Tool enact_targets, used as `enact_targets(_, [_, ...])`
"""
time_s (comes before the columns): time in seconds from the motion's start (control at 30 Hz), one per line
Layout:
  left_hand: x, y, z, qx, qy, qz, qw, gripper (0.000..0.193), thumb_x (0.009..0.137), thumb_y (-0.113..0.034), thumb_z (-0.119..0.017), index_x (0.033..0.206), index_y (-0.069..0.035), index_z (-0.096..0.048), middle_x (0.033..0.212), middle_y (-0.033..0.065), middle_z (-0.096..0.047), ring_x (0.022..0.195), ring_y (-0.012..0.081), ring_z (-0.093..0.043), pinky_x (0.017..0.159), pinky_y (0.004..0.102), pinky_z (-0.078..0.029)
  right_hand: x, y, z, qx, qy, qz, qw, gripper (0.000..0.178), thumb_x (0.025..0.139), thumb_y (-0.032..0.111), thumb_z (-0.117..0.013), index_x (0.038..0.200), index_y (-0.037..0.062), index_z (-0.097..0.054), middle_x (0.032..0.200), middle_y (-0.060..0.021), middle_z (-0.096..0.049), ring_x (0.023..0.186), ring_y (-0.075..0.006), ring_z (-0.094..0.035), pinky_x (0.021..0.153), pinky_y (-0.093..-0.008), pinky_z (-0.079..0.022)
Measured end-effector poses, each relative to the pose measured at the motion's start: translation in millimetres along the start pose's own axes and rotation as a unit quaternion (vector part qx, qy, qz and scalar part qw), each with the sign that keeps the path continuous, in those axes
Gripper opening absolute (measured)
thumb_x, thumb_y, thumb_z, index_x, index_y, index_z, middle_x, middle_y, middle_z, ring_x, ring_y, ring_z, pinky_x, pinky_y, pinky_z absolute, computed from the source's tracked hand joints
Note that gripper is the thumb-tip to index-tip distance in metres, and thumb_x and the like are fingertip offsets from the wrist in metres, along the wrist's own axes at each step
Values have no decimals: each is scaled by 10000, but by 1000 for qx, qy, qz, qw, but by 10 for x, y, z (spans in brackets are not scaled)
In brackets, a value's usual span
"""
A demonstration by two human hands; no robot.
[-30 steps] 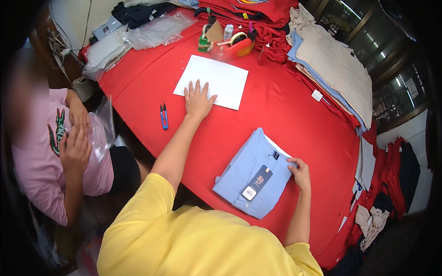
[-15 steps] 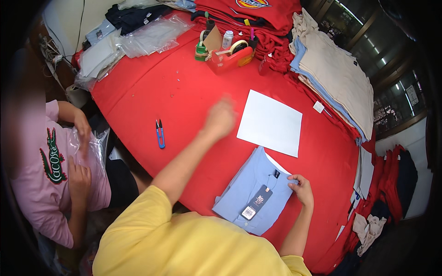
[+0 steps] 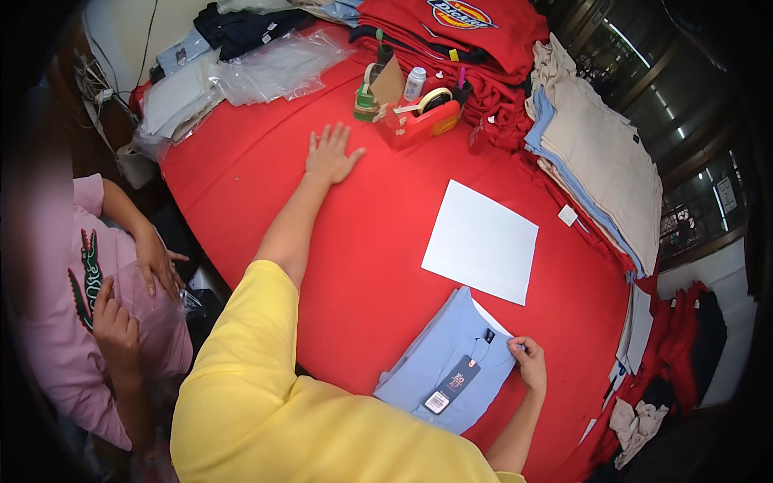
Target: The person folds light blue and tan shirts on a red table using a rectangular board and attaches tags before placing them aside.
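My left hand (image 3: 332, 153) is stretched out over the far left part of the red-covered table (image 3: 241, 169), fingers spread and holding nothing. A folded light blue shirt (image 3: 459, 354) with a dark hang tag (image 3: 452, 385) lies in front of me, partly hidden by my yellow sleeve and body. At the shirt's right shoulder, beside the collar, my right hand (image 3: 529, 364) has its fingers closed on the edge of the cloth. Just beyond the shirt lies a white square sheet (image 3: 481, 241), apart from both hands.
Red (image 3: 463, 80) and beige garment stacks (image 3: 600, 153) line the back and right. A red tape dispenser (image 3: 419, 121) and a white bottle (image 3: 415, 84) stand at the back. Clear plastic bags (image 3: 282, 68) lie far left. A person in pink (image 3: 133, 306) sits at my left.
My left hand has swept left and away from me, its fingers now spread. My left arm now covers where the blue thread snips lay. The other person's hands have shifted; my right hand stays at the shirt.
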State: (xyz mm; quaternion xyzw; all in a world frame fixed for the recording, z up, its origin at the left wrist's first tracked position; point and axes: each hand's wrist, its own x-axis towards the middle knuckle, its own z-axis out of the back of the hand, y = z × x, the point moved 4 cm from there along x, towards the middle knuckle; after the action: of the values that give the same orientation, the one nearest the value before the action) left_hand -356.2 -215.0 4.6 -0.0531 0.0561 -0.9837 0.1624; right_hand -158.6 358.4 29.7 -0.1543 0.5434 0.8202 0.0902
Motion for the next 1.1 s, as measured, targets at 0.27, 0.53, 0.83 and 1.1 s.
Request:
enact_targets(0.27, [-333, 1140, -46, -21, -21, 196, 980, 665, 986, -515, -249, 1520, -125, -177, 1598, 17, -111, 1471, 210, -87, 1185, 469, -46, -47, -78, -27, 16, -36, 23, 999, 104, 880, 88, -653, 927, -4, -665, 810, 39, -587, 738, -48, -480, 665, -195, -366])
enact_targets(0.53, [-1752, 1973, -23, 1, -34, 323, 946, 618, 1004, -453, -222, 1521, -118, -167, 1595, 35, -115, 1465, 241, -100, 1170, 496, -99, -6, -104, -19, 24, -30, 53, 998, 125, 886, 95, -655, 935, -18, -667, 829, 27, -607, 760, -56, -504, 695, -199, -392])
enact_targets(0.83, [-3409, 1481, -68, -284, 88, 436, 849, 614, 998, -468, -274, 1406, -27, -404, 1347, 287, -473, 1256, 480, -422, 1060, 479, -337, 3, -140, 17, 39, -7, 67, 997, 140, 887, 100, -652, 957, -18, -677, 833, 28, -615, 747, -53, -508, 684, -195, -391])
enact_targets(1.1, [-3341, 361, 570, -155, -221, 116, 956, 472, 878, -209, -630, 1287, -20, -489, 1206, 166, -541, 1079, 354, -520, 907, 436, -419, 12, -142, 20, 42, -3, 62, 997, 159, 899, 116, -645, 959, -25, -685, 842, 15, -632, 770, -64, -528, 713, -204, -412])
